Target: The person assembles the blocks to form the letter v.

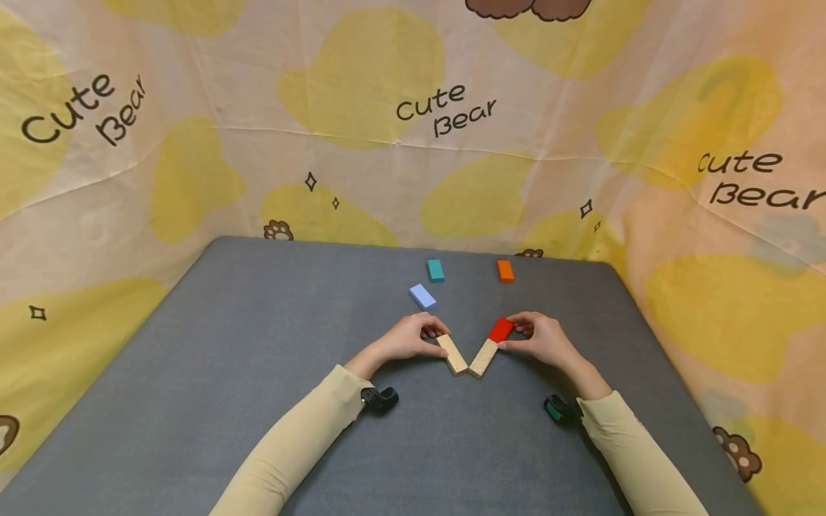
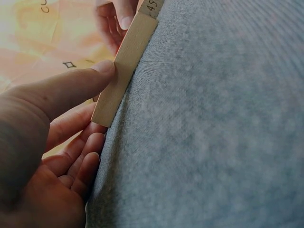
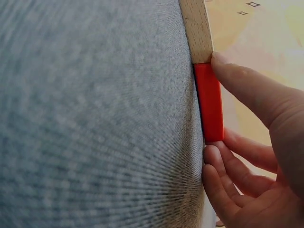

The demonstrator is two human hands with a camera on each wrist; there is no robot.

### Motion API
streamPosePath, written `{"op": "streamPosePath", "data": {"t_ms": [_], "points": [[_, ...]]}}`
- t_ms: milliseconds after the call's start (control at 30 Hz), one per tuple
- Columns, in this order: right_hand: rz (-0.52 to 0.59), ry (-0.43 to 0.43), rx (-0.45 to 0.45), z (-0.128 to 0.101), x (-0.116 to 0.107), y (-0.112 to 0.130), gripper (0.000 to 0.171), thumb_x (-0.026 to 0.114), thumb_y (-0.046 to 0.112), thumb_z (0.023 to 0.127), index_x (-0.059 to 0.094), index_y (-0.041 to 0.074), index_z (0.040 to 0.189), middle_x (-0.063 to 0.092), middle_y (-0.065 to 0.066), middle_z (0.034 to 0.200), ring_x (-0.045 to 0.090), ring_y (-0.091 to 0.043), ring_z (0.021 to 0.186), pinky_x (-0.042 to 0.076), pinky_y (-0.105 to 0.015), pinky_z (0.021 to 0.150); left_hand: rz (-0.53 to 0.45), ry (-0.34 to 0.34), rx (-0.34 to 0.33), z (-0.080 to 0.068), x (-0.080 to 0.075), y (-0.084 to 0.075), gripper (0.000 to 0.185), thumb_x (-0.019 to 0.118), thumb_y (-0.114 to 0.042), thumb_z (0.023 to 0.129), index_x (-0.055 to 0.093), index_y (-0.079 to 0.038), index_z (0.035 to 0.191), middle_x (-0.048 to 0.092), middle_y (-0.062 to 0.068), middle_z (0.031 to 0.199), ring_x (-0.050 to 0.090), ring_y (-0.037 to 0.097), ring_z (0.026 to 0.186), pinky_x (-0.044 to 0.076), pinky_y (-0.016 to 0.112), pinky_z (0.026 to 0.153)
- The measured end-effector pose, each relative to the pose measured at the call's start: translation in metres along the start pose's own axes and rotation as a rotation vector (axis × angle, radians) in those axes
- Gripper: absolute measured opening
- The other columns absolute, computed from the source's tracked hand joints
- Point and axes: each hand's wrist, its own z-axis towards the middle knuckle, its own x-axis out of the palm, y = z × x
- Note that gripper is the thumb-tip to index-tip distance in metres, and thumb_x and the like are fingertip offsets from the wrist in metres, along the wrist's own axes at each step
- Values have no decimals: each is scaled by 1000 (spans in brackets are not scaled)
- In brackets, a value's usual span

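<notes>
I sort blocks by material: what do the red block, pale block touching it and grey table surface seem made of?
The red block: smooth, even colour, perhaps painted wood, though plastic is possible; no grain shows. The pale block: apparently bare, matte wood, by its fine grain flecks. The grey table surface: probably dull cloth, given its fine ribbed texture.

Wrist views look dimmer (and blurrier) than the head's.

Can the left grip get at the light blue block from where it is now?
Probably yes: the light blue block lies just beyond the left grip, with nothing standing between, though it would likely need to release the plain wooden block first.
</notes>
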Motion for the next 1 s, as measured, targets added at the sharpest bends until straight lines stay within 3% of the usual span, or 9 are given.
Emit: {"op": "streamPosePath", "data": {"t_ms": [1000], "points": [[50,23,-3,-1,-2,-2,55,78,37,76,64,7,120,65,-13,110,62,-26,97,49,-44,87,-4,-6,-1,1,1,-1,36,79,-27,77,68,-16,109,63,-2,99,55,9,91,46,22,80]]}}
